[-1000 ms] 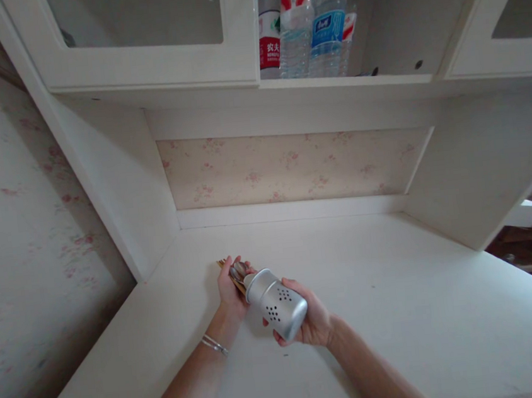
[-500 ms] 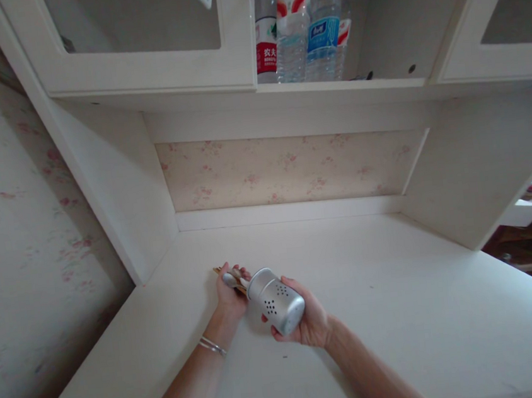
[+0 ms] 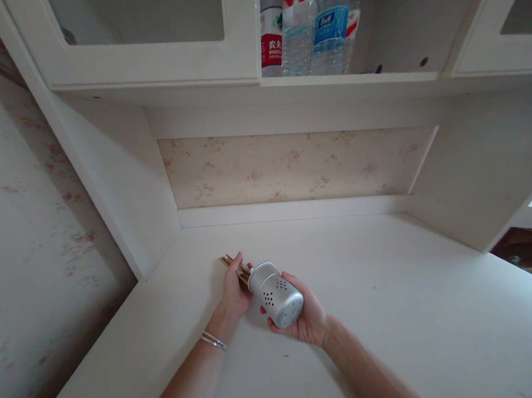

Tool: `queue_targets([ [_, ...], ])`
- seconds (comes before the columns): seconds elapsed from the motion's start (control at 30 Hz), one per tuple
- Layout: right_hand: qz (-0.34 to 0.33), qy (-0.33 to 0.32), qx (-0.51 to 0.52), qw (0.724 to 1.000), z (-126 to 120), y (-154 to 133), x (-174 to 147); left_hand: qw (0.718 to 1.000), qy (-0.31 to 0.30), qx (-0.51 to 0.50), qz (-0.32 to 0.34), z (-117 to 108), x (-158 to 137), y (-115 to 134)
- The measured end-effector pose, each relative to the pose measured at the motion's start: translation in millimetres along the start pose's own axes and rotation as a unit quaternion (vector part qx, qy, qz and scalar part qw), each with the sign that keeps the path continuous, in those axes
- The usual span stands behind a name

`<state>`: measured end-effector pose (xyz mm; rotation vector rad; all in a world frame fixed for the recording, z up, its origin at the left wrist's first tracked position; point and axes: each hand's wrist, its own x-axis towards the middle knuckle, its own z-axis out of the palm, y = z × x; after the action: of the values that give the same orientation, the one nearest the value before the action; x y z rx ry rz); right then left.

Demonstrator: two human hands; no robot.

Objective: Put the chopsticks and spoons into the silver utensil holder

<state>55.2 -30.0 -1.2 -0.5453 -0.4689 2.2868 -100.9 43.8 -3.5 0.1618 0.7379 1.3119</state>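
Observation:
A silver metal utensil holder (image 3: pixel 280 300) with punched holes lies tilted in my right hand (image 3: pixel 312 311), its mouth facing up and left and its base toward me. My right fingers wrap round its side. At its mouth is my left hand (image 3: pixel 235 291), closed around several thin wooden chopsticks (image 3: pixel 227 261). Their far ends stick out past my thumb, and their near ends run to the holder's rim. How far they reach inside is hidden. Both hands are just over the white countertop (image 3: pixel 357 341).
Above the counter hangs a white cabinet (image 3: pixel 152 65) with glass-panelled doors. Several plastic bottles (image 3: pixel 299 37) stand in its open section. White side panels (image 3: pixel 111 177) close off the left and right, with floral wallpaper (image 3: pixel 291 165) at the back.
The spoon heads seen in my left hand no longer show; the chopsticks' ends now spread out clearly. My left fingers have shifted around the bundle. The holder has hardly moved.

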Motion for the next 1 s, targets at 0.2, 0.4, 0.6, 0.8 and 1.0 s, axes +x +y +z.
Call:
queue_targets([
  [0.2, 0.035, -0.010, -0.021, 0.999, 3.1, 2.6, 6.1, 0.995, -0.047, 0.075, -0.050, -2.2, -1.4, -1.2],
  [0.4, 0.019, -0.031, 0.003, 0.999, 5.9, 1.1, 4.2, 0.997, -0.054, 0.039, -0.024, 2.7, -3.9, -2.1],
  [0.6, 0.028, -0.033, -0.014, 0.999, 4.8, 1.1, 2.7, 0.997, -0.068, 0.036, -0.013, 5.0, -6.9, -2.7],
  [0.8, 0.028, -0.036, -0.020, 0.999, 5.1, 2.8, 3.2, 0.992, -0.101, 0.048, -0.051, 3.4, -7.5, -3.4],
  [1.0, 0.029, -0.017, -0.026, 0.999, 6.5, 3.6, 2.3, 0.997, -0.068, 0.042, -0.008, 6.0, 1.6, -3.6],
])
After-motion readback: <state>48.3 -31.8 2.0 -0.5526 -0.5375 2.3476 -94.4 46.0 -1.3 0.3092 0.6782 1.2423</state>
